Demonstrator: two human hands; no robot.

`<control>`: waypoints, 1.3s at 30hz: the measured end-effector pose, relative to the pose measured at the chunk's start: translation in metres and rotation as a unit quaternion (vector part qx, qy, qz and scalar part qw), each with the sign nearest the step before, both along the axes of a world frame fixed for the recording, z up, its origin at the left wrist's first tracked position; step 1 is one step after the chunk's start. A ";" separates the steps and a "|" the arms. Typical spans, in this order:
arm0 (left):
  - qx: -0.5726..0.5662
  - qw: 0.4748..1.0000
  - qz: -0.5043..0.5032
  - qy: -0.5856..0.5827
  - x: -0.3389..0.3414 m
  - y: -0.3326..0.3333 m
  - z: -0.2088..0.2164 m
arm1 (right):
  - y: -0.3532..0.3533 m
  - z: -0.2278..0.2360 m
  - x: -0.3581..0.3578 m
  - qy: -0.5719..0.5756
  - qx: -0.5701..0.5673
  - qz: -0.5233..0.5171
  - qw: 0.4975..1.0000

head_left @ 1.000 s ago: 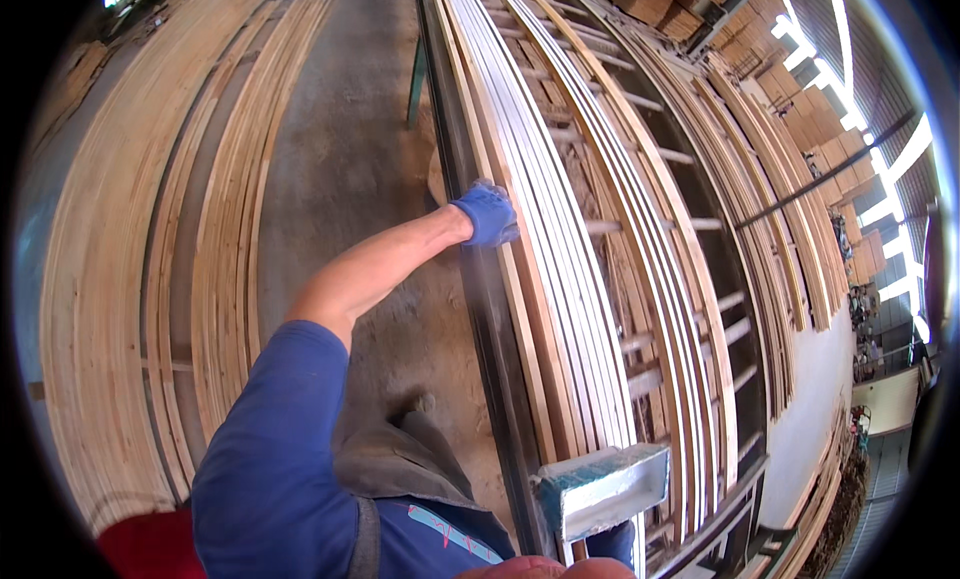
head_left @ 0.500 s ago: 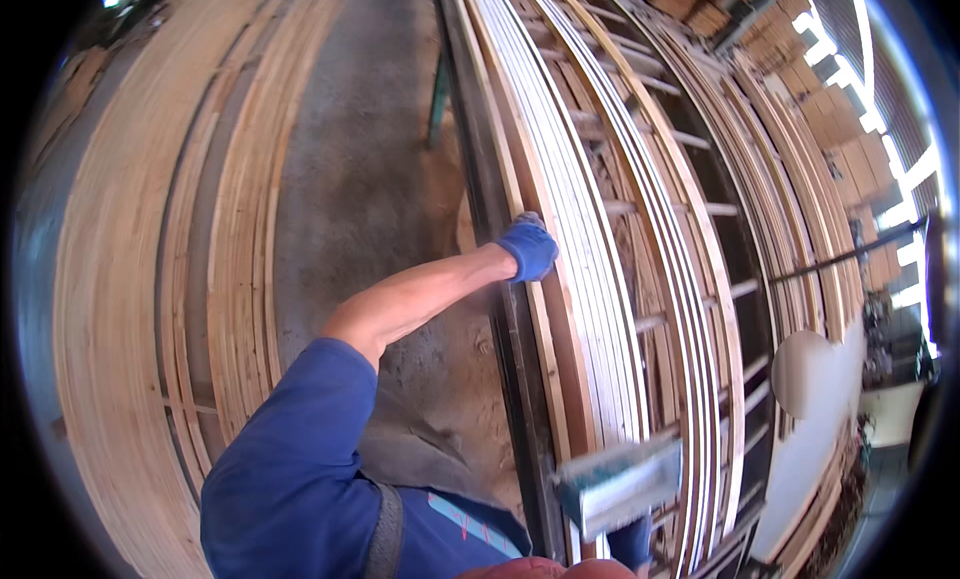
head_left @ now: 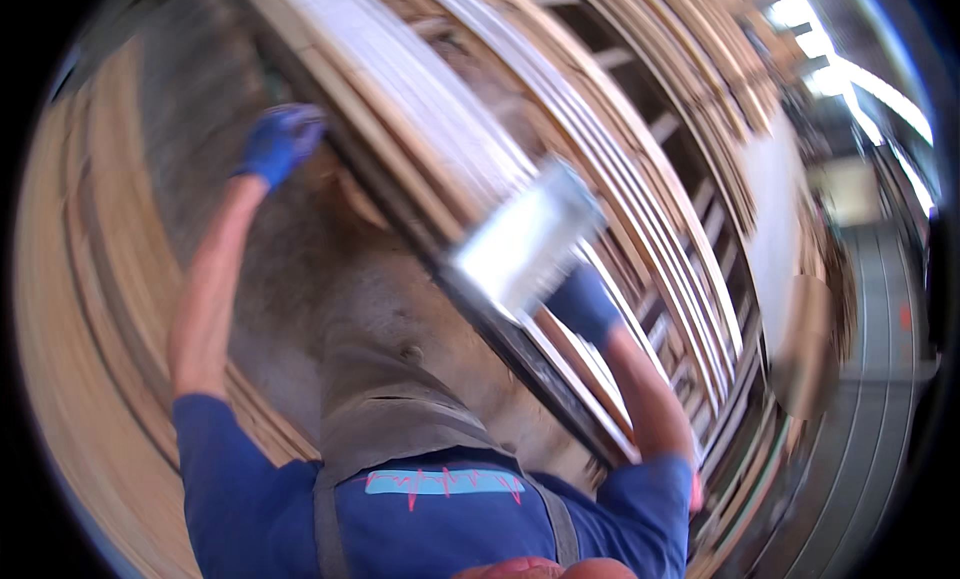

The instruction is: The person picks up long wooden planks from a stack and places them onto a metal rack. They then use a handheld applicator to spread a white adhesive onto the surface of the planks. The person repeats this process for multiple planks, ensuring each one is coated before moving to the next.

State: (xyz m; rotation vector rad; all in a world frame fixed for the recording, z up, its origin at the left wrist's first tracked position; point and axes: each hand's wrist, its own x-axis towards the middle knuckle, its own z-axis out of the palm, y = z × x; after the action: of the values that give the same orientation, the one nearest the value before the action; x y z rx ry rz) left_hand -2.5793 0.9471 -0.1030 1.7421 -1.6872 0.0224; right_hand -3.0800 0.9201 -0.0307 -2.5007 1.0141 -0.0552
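Note:
My left hand (head_left: pixel 280 144), in a blue glove, is off to the left above the floor, beside the dark edge of the rack. Its fingers are smeared by motion, and I see nothing clearly held. My right hand (head_left: pixel 585 304), also gloved, is closed on a box-shaped metal tool (head_left: pixel 530 241). The tool is silvery, blurred and tilted over the near boards; its handle is hidden. Below it, long pale strips (head_left: pixel 400 74) lie side by side on the rack, their upper faces whitish. Plain wooden boards (head_left: pixel 385 129) run along the near side.
The rack's dark metal edge (head_left: pixel 400 214) runs diagonally in front of me. More strips (head_left: pixel 640 169) lie beyond on crossbars. Stacked long boards (head_left: pixel 60 309) line the left side. A round brown disc (head_left: pixel 805 349) and grey panels (head_left: pixel 880 459) stand at the right.
My left hand has come off the board and swung left over the floor. My right hand has risen into view with the metal tool. The whole view has turned.

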 end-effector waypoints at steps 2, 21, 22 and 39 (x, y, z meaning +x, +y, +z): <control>-0.015 0.998 -0.009 -0.053 0.046 -0.019 -0.010 | -0.034 -0.017 0.081 0.078 -0.039 0.024 0.996; 0.044 0.986 -0.095 -0.128 0.194 -0.112 -0.063 | 0.144 0.004 -0.155 -0.059 0.110 -0.561 0.818; 0.054 0.988 -0.084 -0.122 0.200 -0.111 -0.066 | 0.163 0.011 -0.196 0.018 0.050 -0.566 0.823; 0.270 0.955 0.059 -0.106 0.160 -0.109 0.001 | 0.184 -0.023 -0.428 0.277 0.011 -0.431 0.859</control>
State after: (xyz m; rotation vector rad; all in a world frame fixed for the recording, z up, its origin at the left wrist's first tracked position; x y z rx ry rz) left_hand -2.4194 0.8381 -0.1023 2.3119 -1.8570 -0.2244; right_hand -3.5084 1.1040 -0.0537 -1.8496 2.2784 0.4238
